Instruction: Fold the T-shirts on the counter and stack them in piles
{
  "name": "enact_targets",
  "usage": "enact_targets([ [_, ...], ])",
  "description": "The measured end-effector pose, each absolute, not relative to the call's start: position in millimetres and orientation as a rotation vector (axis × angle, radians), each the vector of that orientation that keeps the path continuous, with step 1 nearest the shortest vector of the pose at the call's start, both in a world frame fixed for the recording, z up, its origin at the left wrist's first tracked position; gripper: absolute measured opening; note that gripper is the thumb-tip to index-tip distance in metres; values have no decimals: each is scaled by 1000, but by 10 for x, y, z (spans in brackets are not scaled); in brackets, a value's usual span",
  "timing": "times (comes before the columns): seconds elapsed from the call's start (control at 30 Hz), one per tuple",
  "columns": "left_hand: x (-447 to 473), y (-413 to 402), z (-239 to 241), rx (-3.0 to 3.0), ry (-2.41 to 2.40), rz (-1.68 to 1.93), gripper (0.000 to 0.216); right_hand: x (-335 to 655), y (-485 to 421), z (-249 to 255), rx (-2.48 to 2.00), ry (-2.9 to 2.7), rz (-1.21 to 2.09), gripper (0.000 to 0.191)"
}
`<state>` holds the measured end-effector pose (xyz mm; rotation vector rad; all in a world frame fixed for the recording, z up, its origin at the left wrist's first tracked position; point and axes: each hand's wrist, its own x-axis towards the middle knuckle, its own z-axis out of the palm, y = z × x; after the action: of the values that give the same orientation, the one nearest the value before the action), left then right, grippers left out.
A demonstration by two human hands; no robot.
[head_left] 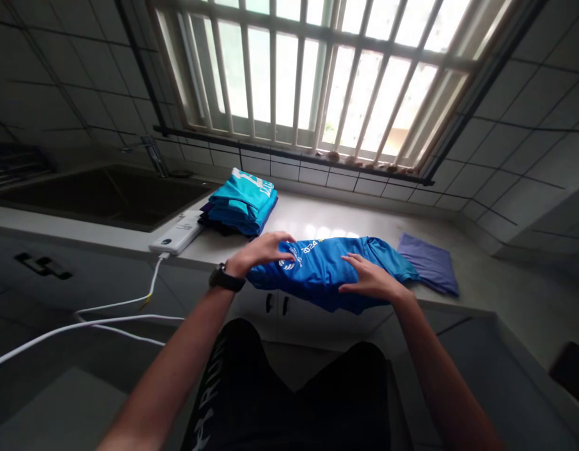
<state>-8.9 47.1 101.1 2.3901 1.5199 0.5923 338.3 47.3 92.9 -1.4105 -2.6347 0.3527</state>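
Note:
A blue T-shirt [317, 272] with white "2024" print lies lengthwise along the counter's front edge, its near side hanging a little over. My left hand [266, 249] is over its left end, fingers apart, with a dark watch on the wrist. Over the right half of the shirt is my right hand [370, 279], its fingers spread. Neither hand grips the cloth; whether the fingertips touch it I cannot tell. A stack of folded shirts [245, 203], teal on top, stands behind and left. To the right lies a folded purple cloth [427, 263], partly behind the blue shirt's end.
A white power strip [179, 233] with a white cable [153, 282] sits at the counter's left edge. Further left is a dark sink [96, 197] with a faucet [154, 155]. Behind the counter [364, 219] is a tiled wall with a barred window [317, 75].

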Motion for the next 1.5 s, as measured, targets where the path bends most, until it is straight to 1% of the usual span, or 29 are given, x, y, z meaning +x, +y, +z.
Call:
enact_targets([
  [0.07,-64,289,784,2471,1378,303,80,3418,301,795,-1537,-2734,323,113],
  [0.1,-54,218,681,2513,1378,231,91,3428,243,715,-1603,-2761,276,120],
  [0.13,-47,164,594,2559,1400,209,97,3433,204,632,-1653,-2766,198,121],
  [0.17,-43,129,527,2604,1426,220,95,3437,185,552,-1670,-2752,102,117],
  [0.2,-43,110,485,2639,1435,254,89,3446,181,483,-1647,-2724,11,108],
  [0.27,-59,102,482,2660,1391,335,69,3495,214,406,-1510,-2666,-56,86],
  [0.33,-88,107,580,2616,1317,417,51,3589,278,433,-1340,-2631,80,69],
  [0.43,-129,105,847,2470,1276,591,30,3734,398,642,-1173,-2507,404,43],
  [0.47,-137,104,949,2412,1271,634,25,3764,437,738,-1152,-2445,488,36],
  [0.5,-142,106,1050,2353,1271,669,24,3782,474,840,-1146,-2381,553,32],
  [0.63,-139,138,1364,2186,1274,777,38,3778,560,1229,-1188,-2169,697,42],
  [0.73,-124,183,1471,2153,1321,846,39,3761,576,1437,-1236,-2079,839,50],
  [0.8,-102,220,1500,2174,1417,868,40,3738,603,1528,-1271,-2078,922,51],
  [0.87,-65,265,1521,2243,1586,828,39,3688,664,1598,-1335,-2091,797,47],
  [0.93,-11,328,1545,2287,1827,760,38,3613,765,1669,-1434,-2099,516,45],
  [0.97,21,370,1561,2274,1952,748,37,3571,826,1710,-1488,-2129,427,47],
  [1.0,55,423,1580,2233,2053,750,36,3529,894,1755,-1539,-2191,416,50],
  [1.1,161,650,1646,1963,2128,813,38,3425,1123,1895,-1669,-2395,616,56],
  [1.13,194,741,1665,1869,2099,855,40,3397,1203,1932,-1720,-2380,590,55],
  [1.17,223,831,1677,1800,2065,901,41,3373,1281,1955,-1774,-2314,490,52],
  [1.23,261,984,1665,1761,2012,1004,40,3328,1413,1946,-1872,-2095,227,44],
  [1.27,268,1034,1631,1808,1990,1025,47,3305,1461,1910,-1908,-1993,138,47],
  [1.33,256,1070,1498,1965,1938,950,73,3252,1510,1783,-1945,-1906,89,63],
  [1.37,241,1057,1400,2050,1894,860,79,3219,1513,1698,-1937,-1936,105,69],
  [1.4,227,1028,1285,2131,1842,757,80,3181,1506,1607,-1904,-2009,131,71],
  [1.5,224,902,913,2313,1670,525,65,3045,1452,1345,-1772,-2309,220,64],
])
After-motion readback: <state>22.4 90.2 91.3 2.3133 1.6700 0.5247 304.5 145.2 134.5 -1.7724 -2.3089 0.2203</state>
